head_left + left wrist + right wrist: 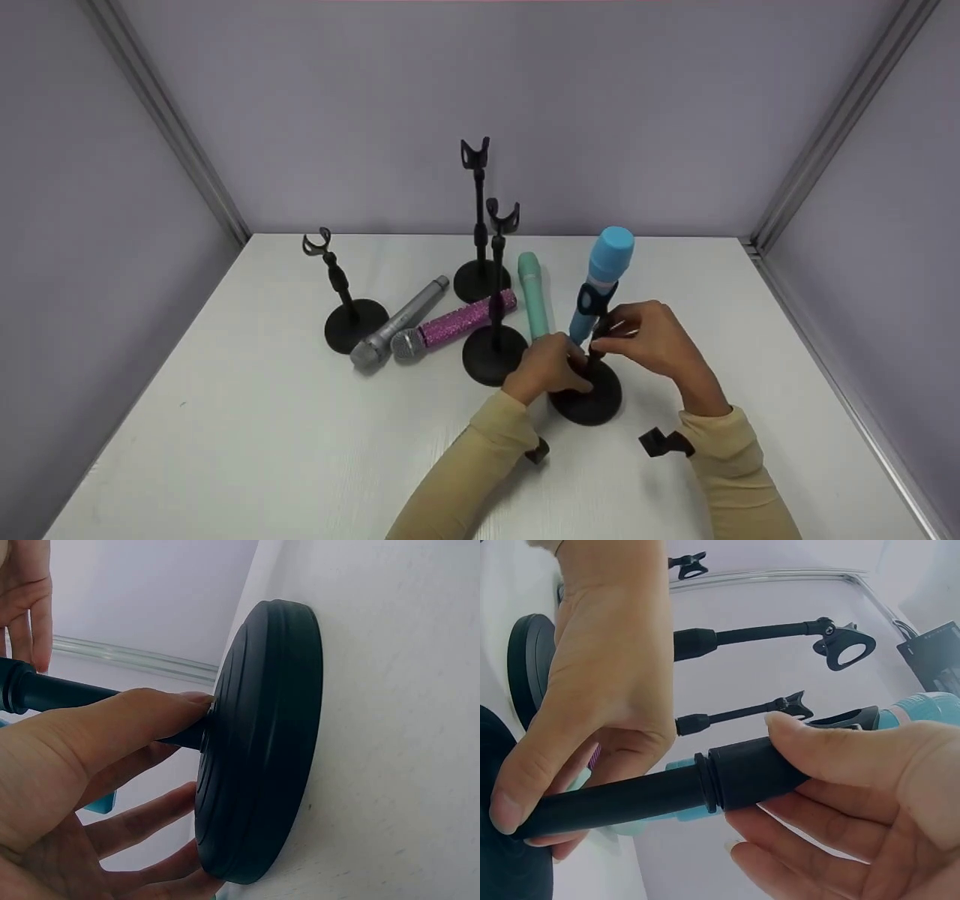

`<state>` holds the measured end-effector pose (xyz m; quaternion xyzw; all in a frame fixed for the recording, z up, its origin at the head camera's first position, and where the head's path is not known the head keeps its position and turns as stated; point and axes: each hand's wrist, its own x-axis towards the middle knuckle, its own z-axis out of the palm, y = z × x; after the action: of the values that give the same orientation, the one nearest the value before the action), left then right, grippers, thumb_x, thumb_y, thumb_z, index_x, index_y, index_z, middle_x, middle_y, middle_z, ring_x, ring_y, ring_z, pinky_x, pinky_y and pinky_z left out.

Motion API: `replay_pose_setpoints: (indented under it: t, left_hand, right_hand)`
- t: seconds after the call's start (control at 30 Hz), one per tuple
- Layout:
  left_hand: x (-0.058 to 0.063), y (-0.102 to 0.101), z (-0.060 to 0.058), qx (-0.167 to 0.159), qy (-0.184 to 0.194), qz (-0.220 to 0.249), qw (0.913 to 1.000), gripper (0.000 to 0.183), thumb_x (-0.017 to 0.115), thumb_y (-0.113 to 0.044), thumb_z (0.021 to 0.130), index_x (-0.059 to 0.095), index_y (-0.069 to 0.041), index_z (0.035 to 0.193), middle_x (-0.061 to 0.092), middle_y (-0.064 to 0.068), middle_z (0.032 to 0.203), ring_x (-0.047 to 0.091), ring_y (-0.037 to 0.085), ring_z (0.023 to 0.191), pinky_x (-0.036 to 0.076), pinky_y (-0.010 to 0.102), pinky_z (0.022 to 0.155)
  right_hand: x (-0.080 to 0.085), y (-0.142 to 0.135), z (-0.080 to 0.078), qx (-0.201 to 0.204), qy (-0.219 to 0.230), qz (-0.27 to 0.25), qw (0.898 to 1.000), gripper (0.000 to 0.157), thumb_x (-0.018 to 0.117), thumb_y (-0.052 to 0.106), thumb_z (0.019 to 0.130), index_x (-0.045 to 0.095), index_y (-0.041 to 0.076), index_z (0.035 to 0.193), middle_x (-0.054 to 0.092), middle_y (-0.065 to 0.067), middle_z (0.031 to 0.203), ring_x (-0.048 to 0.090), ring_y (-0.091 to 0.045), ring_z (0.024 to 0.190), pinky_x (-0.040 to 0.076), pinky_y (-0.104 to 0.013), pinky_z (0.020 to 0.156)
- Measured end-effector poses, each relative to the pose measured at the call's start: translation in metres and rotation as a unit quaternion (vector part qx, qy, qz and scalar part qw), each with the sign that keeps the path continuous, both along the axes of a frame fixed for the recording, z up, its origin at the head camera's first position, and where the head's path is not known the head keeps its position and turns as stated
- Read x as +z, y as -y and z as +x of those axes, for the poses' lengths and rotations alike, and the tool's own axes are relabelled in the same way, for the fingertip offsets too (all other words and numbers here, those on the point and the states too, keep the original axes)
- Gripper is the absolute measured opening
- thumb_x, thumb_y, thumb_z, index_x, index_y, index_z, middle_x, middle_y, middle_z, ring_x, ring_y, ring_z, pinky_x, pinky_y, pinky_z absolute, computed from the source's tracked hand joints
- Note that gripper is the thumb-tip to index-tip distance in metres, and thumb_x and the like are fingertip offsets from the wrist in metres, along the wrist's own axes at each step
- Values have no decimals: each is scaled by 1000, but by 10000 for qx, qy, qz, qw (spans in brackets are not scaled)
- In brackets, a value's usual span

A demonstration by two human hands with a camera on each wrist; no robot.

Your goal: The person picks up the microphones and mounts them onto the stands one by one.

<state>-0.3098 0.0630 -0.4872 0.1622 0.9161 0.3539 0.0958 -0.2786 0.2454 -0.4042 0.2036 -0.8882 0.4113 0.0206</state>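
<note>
A black desktop microphone stand (589,405) stands at the right of the group on the white table. Its clip holds a blue microphone (611,253), tilted with the head up. My left hand (551,366) grips the foot of the stand's pole; in the left wrist view the thumb lies along the pole and other fingers touch the round base (259,742). Higher up, my right hand (654,339) pinches the thick collar (750,774) of the pole below the clip, thumb on one side and fingers on the other.
Three more black stands with unfilled clips stand at the left (352,326), the middle (495,364) and the back (480,281). Between them lie a silver microphone (409,311) and a glittery purple microphone (457,322). A mint green microphone (533,292) lies by my left hand. Pale walls enclose the table.
</note>
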Motion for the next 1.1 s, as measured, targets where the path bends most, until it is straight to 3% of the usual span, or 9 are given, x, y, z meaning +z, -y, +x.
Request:
replay_pose_setpoints:
  t: [0.3, 0.53, 0.63, 0.87, 1.1]
  left_hand:
    - [-1, 0, -1, -97, -66, 83, 9999, 21, 94, -21, 74, 80, -16, 88, 70, -9, 77, 57, 6, 74, 52, 23, 69]
    - [-1, 0, -1, -73, -26, 99, 9999, 21, 94, -21, 74, 79, -16, 89, 69, -9, 77, 57, 6, 74, 52, 22, 69]
    - [-1, 0, -1, -72, 0, 111, 9999, 21, 94, -21, 74, 78, -16, 86, 67, -8, 76, 55, 7, 72, 50, 23, 67]
    - [-3, 1, 0, -110, -203, 99, 9997, 26, 94, -22, 74, 79, -13, 94, 71, -7, 81, 58, 6, 74, 54, 23, 70]
    - [-2, 1, -1, -195, -147, 111, 9996, 20, 94, -21, 75, 77, -14, 84, 63, -9, 71, 52, 6, 68, 45, 21, 60]
  right_hand:
    - [1, -1, 0, 400, 236, 9, 9989, 19, 73, 1, 90, 74, -3, 109, 76, -19, 104, 75, -32, 96, 61, -45, 89]
    - [3, -2, 2, 592, 330, -1, 9977, 20, 73, 8, 94, 73, -2, 112, 75, -19, 109, 73, -34, 103, 59, -51, 94]
    - [4, 0, 3, 434, 204, 57, 9988, 25, 77, 17, 93, 73, -1, 110, 76, -16, 106, 73, -31, 100, 60, -50, 92]
    - [4, 7, 9, -358, -48, 449, 9983, 32, 84, 24, 86, 75, 3, 108, 79, -12, 98, 76, -32, 96, 60, -50, 84]
    - [2, 8, 8, -339, -117, 404, 9985, 25, 84, 16, 85, 75, 3, 104, 79, -12, 96, 77, -31, 92, 62, -48, 81]
